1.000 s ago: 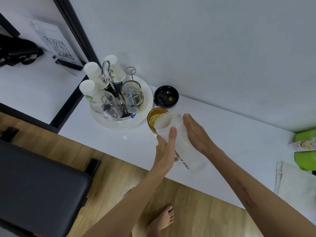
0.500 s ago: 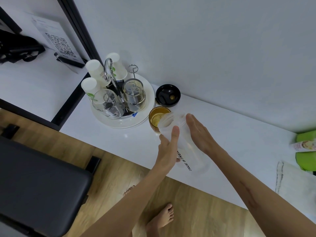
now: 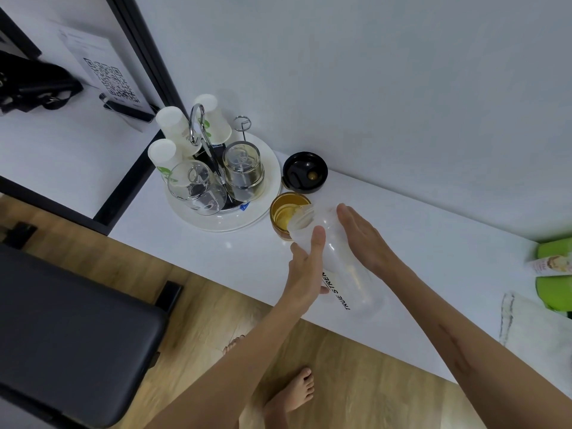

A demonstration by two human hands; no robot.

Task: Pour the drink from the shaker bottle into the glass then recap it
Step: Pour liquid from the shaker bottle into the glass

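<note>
A clear plastic shaker bottle with black lettering is tipped steeply, its open mouth over the rim of a glass that holds amber drink. My left hand grips the bottle's left side, thumb up along its neck. My right hand presses flat against the bottle's right side with straight fingers. The bottle looks nearly empty. Its black cap lies upside down on the white counter behind the glass, by the wall.
A white round tray left of the glass carries upturned glasses, paper cups and a metal rack. Green items and a white cloth sit at the right. A black padded bench stands on the wooden floor.
The bottle and both hands keep the same tilted hold over the glass. Only the view has shifted slightly.
</note>
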